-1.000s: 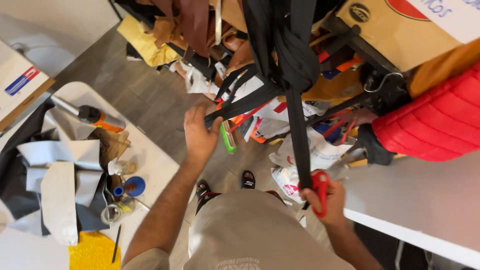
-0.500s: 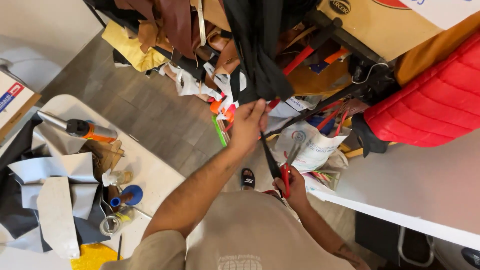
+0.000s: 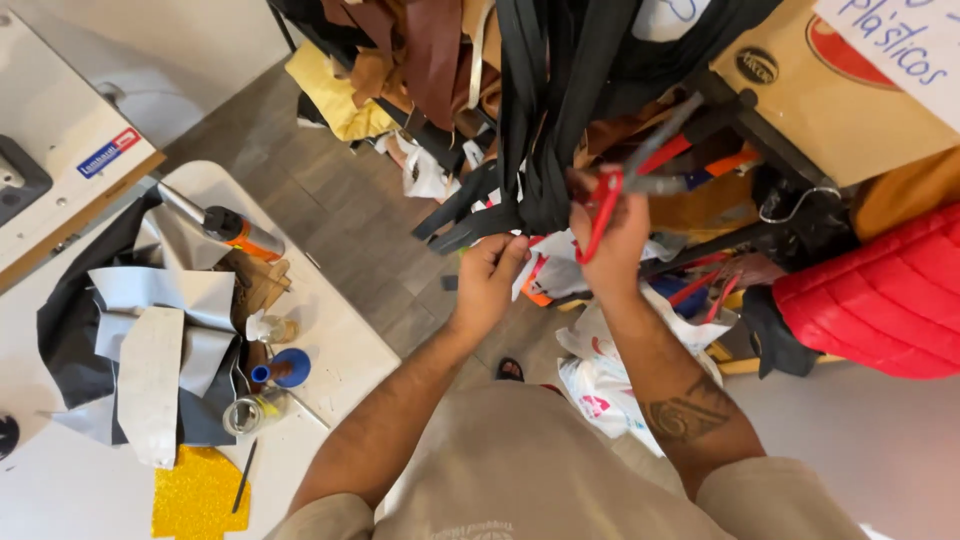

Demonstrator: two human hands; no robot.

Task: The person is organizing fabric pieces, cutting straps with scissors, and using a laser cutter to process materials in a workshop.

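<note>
Black straps (image 3: 560,120), leather or webbing by the look, are hanging in a thick bundle from above, and both hands are working at the lower end of it. Left hand (image 3: 490,275) is closing in a pinch on the loose strap ends, right where the bundle is tapering off. Right hand (image 3: 612,235) is gripping red-handled scissors (image 3: 640,165), fingers wrapped through the loops, blades pointing up and to the right beside the bundle. Can't tell if the blades are biting into a strap or just sitting next to it; the bundle is hiding that edge.

Progress, as a judgement: the strap is being held taut and the scissors are being lined up, so the cut looks set up but not visibly done. No freshly cut piece is showing in either hand.

Around it: brown and tan leather pieces (image 3: 420,60) are hanging left of the black bundle, a red quilted jacket (image 3: 870,300) is lying off to the right, and a cardboard box (image 3: 830,90) is sitting behind. On the white table (image 3: 340,350) to the left, grey material sheets (image 3: 160,320), a yellow glitter sheet (image 3: 195,495), a small blue-capped bottle (image 3: 280,370) and a torch-like canister (image 3: 225,225) are lying well apart from the hands.
</note>
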